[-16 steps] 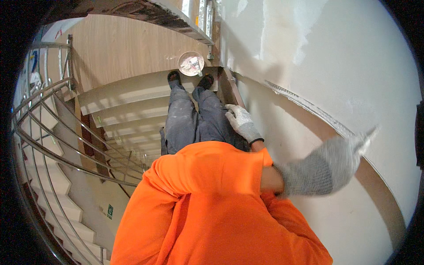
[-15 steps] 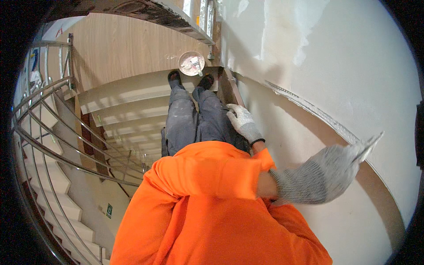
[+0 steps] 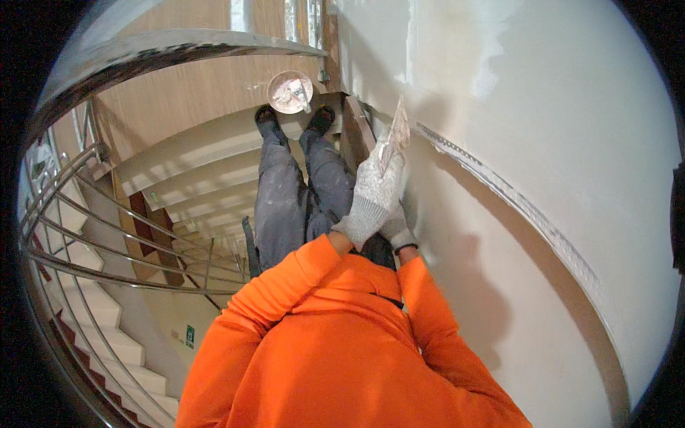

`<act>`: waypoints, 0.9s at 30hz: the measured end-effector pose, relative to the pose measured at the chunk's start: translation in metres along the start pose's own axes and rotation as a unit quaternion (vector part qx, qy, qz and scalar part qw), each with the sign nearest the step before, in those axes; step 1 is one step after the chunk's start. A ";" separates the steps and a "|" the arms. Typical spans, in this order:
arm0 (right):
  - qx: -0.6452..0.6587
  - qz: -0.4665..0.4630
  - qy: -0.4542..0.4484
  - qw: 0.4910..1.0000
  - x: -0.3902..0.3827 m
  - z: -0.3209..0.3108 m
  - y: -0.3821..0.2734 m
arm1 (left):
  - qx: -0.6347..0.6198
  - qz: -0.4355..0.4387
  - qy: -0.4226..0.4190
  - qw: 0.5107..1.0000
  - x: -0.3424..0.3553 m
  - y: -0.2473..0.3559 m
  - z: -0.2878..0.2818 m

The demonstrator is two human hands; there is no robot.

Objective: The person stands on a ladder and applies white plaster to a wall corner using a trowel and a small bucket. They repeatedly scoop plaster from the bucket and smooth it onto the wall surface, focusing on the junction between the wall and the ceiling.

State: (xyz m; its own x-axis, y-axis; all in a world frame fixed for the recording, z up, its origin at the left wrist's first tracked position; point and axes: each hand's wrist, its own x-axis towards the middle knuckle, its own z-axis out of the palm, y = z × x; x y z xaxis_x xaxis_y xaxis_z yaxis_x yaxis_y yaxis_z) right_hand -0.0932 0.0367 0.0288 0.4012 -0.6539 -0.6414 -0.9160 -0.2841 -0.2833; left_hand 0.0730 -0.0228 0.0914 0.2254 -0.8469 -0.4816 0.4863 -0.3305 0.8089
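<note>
My left hand (image 3: 374,187), in a pale grey knit glove, is closed on a putty knife (image 3: 397,120) whose blade points up and is smeared with pale compound. My right hand (image 3: 396,228), also gloved, is behind and below it near my right hip, with its fingers hidden. The blade is beside a perforated metal edge strip (image 3: 492,178) on a curved white wall (image 3: 571,121) with filler patches; whether they touch I cannot tell. Beyond my feet a round bucket (image 3: 277,98) holds pale compound and a second tool.
My feet (image 3: 269,123) rest at the top of curved white stairs (image 3: 185,160), below a wooden surface (image 3: 171,82). A steel railing (image 3: 121,234) curves along the left above lower steps (image 3: 107,321). A dark-edged beam (image 3: 185,44) crosses the top, with metal uprights behind.
My left hand has swung from the far right up and inward, the knife now pointing upward. My right hand has shifted down behind it. The view has shifted slightly.
</note>
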 end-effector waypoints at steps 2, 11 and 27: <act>-0.018 0.006 0.009 1.000 -0.001 -0.001 -0.003 | 0.041 0.005 0.009 0.999 -0.002 -0.005 0.002; -0.062 0.038 0.032 0.997 -0.015 0.007 -0.011 | 0.126 -0.113 -0.004 0.986 0.006 -0.001 0.022; -0.096 0.052 0.034 0.993 -0.001 -0.011 -0.015 | 0.198 -0.019 -0.109 0.974 -0.027 0.043 0.060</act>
State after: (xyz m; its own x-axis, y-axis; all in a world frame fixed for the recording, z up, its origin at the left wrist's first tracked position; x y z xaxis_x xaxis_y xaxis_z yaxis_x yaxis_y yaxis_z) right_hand -0.0797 0.0339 0.0416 0.3100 -0.7308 -0.6081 -0.9386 -0.3370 -0.0735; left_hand 0.0369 -0.0397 0.1597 0.0083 -0.8854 -0.4648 0.1179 -0.4607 0.8797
